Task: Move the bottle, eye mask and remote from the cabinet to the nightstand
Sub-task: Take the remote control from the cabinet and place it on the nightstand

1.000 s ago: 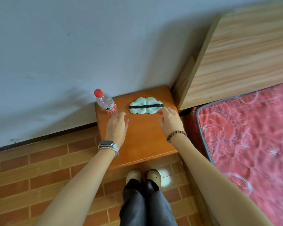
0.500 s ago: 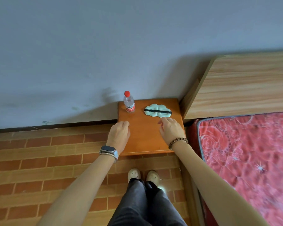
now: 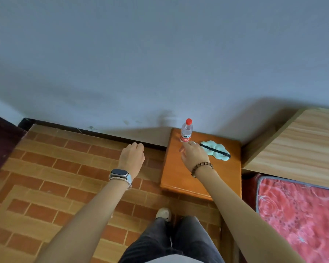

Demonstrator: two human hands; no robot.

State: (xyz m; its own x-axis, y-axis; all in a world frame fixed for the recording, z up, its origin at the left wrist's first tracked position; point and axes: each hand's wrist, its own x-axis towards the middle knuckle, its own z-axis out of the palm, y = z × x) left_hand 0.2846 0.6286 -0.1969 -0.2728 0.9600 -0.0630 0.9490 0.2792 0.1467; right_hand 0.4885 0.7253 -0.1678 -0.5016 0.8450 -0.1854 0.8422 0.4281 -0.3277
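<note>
A clear water bottle with a red cap stands upright at the back left corner of the orange wooden nightstand. A pale green cloud-shaped eye mask with a black strap lies flat to its right. My right hand hovers over the nightstand just in front of the bottle, fingers loosely curled, holding nothing. My left hand hangs over the floor to the left of the nightstand, loosely curled and empty. No remote and no cabinet are in view.
A light wooden headboard and a red patterned mattress lie to the right. A brick-patterned floor spreads left up to the grey wall. A dark surface sits at the far left. My legs and shoes are below.
The view has swung left and back, so the nightstand now sits to the right. My left hand has come off the nightstand and is over the floor. Bottle and mask stayed put.
</note>
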